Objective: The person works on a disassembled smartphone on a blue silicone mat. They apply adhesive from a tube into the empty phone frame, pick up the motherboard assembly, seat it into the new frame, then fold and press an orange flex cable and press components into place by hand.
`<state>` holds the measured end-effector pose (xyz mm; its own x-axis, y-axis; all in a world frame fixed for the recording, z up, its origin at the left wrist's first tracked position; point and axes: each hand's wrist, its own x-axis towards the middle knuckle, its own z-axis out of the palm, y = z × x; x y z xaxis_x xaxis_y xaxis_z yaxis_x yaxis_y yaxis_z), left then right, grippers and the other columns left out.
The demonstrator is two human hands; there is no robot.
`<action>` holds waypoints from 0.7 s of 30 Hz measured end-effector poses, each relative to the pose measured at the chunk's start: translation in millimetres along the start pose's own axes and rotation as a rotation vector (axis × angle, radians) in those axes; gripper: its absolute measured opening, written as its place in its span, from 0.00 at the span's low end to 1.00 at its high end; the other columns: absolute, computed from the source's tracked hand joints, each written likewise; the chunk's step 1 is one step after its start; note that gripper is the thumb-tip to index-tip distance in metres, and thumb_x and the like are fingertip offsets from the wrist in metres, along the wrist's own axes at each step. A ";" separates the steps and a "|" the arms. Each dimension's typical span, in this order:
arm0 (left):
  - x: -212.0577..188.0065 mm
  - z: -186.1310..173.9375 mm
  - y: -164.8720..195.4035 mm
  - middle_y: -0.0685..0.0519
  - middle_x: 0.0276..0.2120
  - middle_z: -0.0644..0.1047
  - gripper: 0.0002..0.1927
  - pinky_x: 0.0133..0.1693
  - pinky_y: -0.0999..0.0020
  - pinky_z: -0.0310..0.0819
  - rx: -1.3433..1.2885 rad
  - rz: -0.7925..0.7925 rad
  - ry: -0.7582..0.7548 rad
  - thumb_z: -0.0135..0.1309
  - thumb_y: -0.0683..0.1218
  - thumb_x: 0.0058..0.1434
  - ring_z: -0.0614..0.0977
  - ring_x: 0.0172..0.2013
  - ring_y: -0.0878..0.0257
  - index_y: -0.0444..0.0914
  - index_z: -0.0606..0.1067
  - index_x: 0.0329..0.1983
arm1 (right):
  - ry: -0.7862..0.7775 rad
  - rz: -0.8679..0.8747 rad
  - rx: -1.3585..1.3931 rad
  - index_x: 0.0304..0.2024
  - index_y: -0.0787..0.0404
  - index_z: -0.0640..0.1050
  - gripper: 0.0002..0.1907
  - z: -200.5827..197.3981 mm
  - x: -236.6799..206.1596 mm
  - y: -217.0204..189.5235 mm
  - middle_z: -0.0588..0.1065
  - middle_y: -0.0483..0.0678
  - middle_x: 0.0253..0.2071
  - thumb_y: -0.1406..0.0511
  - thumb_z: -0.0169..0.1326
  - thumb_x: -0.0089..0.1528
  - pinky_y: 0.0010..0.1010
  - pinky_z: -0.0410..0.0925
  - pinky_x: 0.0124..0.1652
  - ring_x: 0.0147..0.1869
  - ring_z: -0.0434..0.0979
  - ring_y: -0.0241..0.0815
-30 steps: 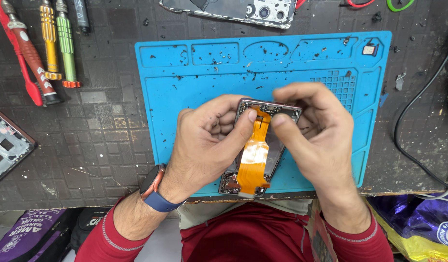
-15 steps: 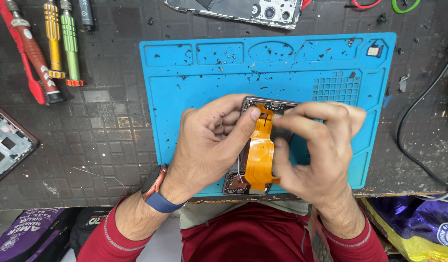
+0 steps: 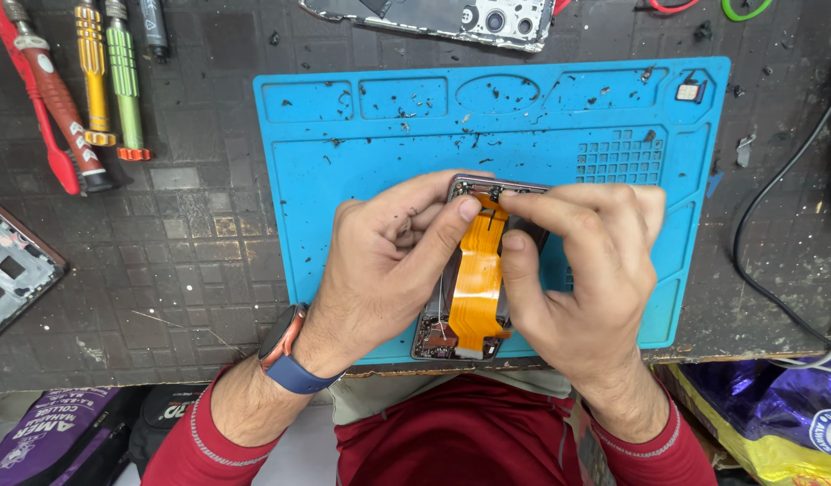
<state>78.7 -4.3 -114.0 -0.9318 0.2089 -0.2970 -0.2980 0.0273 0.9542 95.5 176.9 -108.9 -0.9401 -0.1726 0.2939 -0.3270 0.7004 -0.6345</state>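
An opened phone (image 3: 438,335) lies on a blue work mat (image 3: 343,171), its insides facing up. An orange flat ribbon cable (image 3: 477,288) runs along its middle. My left hand (image 3: 388,261) grips the phone's left side, thumb pressing the cable's top end. My right hand (image 3: 587,270) covers the right side, with thumb and forefinger pinching the cable near the upper edge of the phone. A watch with a blue band sits on my left wrist.
Screwdrivers with red, yellow and green handles (image 3: 91,81) lie at the upper left. Another phone back (image 3: 451,18) rests beyond the mat. A bare phone frame (image 3: 10,270) is at the left edge. A black wire (image 3: 776,270) curves at the right.
My right hand has slid left and down over the phone, its fingers closing onto the top of the orange cable. The left hand has stayed in place.
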 end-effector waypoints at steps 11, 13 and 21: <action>10.3 -4.8 10.6 0.55 0.34 0.84 0.17 0.36 0.76 0.77 0.164 0.060 -0.089 0.51 0.45 0.75 0.76 0.36 0.77 0.34 0.76 0.63 | -0.078 0.203 0.265 0.55 0.63 0.76 0.18 -18.6 -6.8 9.4 0.71 0.51 0.49 0.78 0.53 0.63 0.27 0.67 0.52 0.52 0.72 0.41; 14.8 -6.3 18.9 0.54 0.32 0.85 0.17 0.33 0.74 0.77 0.260 -0.005 -0.156 0.52 0.47 0.71 0.83 0.31 0.72 0.36 0.73 0.60 | -0.115 0.262 0.338 0.56 0.64 0.75 0.17 -24.0 -9.1 14.4 0.72 0.49 0.48 0.78 0.54 0.65 0.24 0.68 0.48 0.50 0.74 0.37; 59.6 6.8 43.3 0.50 0.30 0.84 0.11 0.33 0.64 0.79 0.648 0.184 -0.411 0.59 0.50 0.63 0.87 0.32 0.56 0.38 0.81 0.42 | -0.127 0.291 0.226 0.55 0.65 0.75 0.19 -33.4 -22.4 26.6 0.75 0.49 0.43 0.75 0.63 0.62 0.23 0.67 0.37 0.40 0.77 0.34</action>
<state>11.7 16.0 -90.1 -0.7653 0.6065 -0.2158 0.1512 0.4952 0.8555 111.1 222.5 -108.5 -0.9965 -0.0834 -0.0037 -0.0442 0.5645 -0.8243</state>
